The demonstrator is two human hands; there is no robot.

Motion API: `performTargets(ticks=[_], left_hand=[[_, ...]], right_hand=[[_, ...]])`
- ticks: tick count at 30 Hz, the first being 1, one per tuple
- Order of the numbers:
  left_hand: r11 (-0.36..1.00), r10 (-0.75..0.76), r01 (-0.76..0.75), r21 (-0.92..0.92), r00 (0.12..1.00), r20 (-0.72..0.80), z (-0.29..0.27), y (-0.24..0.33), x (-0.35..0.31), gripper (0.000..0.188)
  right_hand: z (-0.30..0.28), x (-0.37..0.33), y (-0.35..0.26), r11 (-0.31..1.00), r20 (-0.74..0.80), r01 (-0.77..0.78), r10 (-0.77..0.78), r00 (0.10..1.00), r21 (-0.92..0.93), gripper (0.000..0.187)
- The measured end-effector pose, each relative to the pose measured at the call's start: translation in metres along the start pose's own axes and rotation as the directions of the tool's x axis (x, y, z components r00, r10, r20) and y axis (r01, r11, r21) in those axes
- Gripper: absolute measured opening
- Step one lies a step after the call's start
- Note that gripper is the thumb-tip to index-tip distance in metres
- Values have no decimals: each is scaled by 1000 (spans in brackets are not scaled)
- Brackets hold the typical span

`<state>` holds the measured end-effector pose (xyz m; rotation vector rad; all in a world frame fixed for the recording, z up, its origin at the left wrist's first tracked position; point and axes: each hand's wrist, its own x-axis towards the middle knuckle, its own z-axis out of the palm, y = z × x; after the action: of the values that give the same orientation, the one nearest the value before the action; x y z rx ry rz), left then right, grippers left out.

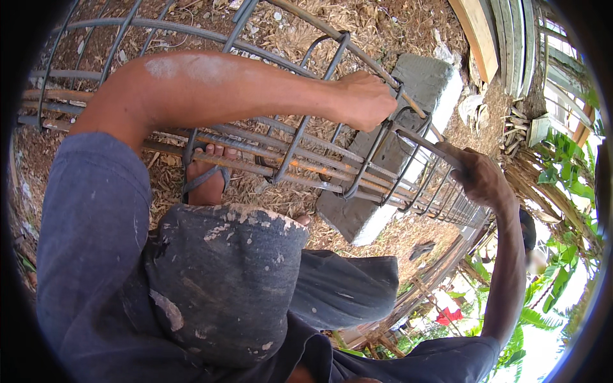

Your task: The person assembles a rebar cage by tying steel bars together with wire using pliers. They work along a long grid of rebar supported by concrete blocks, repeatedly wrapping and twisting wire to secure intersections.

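A long cage of steel reinforcing bars [319,167] runs from the left toward the lower right, with bent square stirrups [364,167] around its rusty lengthwise bars. My left hand [365,101] is closed in a fist at the upper side of one stirrup and appears to grip it; the fingertips are hidden. My right hand [477,179] is wrapped round a grey bar-like metal tool [428,142]. The tool's far end meets a stirrup near the cage's top corner, just right of my left hand. Its exact kind does not show.
A grey concrete block [426,80] lies beneath the cage. My sandalled foot [207,179] stands close to the bars, on ground littered with dry leaves [268,198]. Timber boards [476,35] stand at the upper right; green plants [562,166] grow at the right.
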<state>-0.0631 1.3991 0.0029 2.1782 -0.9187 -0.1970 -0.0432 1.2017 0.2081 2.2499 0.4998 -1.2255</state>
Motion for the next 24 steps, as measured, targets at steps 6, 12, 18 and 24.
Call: performTargets(ticks=[6,12,18,24], left_hand=[[979,179,-112,172,874,-453,17,54,4,56],[976,135,-181,-119,938,-319,36,102,60,47],[934,-116,6,-356,951,-288,6,84,71,41],[739,-318,125,-662,931,-179,-1,53,103,37]], right_hand=[[-33,6,-7,992,213,-97,78,974,77,20],[-16,-11,-1,758,279,-179,-4,960,627,35],[1,-21,-31,855,-630,-223,-147,763,-469,69],[-60,54,22,778,-462,-74,-291,838,-624,9]])
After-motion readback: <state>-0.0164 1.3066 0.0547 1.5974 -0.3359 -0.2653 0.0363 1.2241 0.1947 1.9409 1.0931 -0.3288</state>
